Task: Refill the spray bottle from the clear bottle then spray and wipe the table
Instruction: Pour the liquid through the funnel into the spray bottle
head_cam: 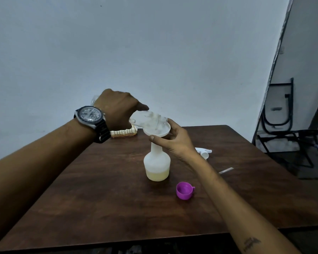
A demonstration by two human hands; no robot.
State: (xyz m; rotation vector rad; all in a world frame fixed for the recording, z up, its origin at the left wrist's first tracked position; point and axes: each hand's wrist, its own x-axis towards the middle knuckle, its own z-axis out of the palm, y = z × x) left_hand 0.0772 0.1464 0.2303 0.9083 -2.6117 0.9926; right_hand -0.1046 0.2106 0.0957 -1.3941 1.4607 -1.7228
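Observation:
A white spray bottle body [157, 165] stands upright mid-table, without its head, with pale yellow liquid in its lower part. A white funnel [157, 130] sits in its neck. My right hand [174, 142] holds the funnel's rim from the right. My left hand [117, 110], with a wristwatch on its wrist, grips the clear bottle [149, 119], tipped over so that its mouth is in the funnel. The white spray head [204, 152] lies on the table behind my right wrist, and its clear tube [226, 170] shows beyond my right forearm.
A purple cap [185, 190] lies open side up, right of the spray bottle. A wire basket [124, 133] sits at the far edge of the dark wooden table [99, 189]. A black folding chair [286, 125] stands to the right against the wall.

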